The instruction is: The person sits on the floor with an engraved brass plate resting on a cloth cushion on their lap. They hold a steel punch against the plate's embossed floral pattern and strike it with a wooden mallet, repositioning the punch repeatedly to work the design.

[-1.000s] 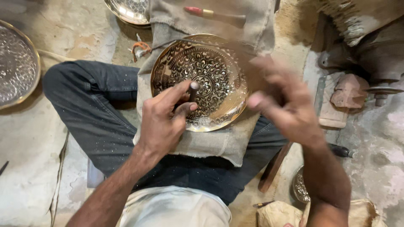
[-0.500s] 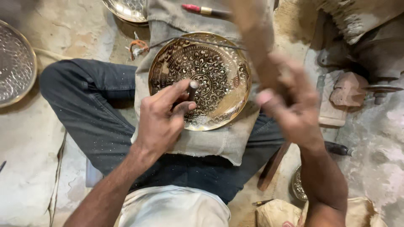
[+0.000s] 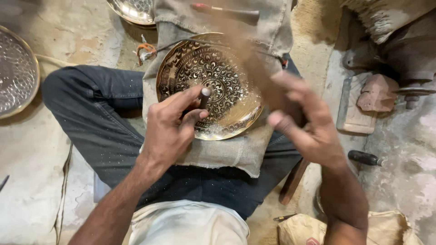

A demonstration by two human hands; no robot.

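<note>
- An ornate brass plate [image 3: 213, 84], covered in fine engraved scrollwork, lies face up on a grey cloth pad [image 3: 227, 149] spread across the lap of a seated person in dark trousers [image 3: 100, 127].
- The left hand [image 3: 170, 129] rests on the near rim of the plate, thumb and fingers pinched narrowly around a small metal punch [image 3: 204, 96] that stands nearly upright, its tip on the engraved surface.
- The right hand [image 3: 304, 122] hovers just right of the plate, above its edge, fingers curled around the handle of a wooden mallet [image 3: 254, 63]; the tool is blurred by motion, and its head cannot be made out clearly.
- Beyond the hands, at the far end of the cloth, lies a red-handled tool [image 3: 222, 11], with a second shiny dish [image 3: 134, 11] just left of it.
- Between that dish and the plate sits a small tangle of orange and white cord [image 3: 145, 51].
- Well to the left of the left hand, a hammered silver-coloured tray [image 3: 16, 72] lies on the dusty floor [image 3: 41, 181].
- To the right of the right hand are a reddish block [image 3: 374, 93] and, nearer the person, a dark-handled tool [image 3: 365, 158] on the ground.
</note>
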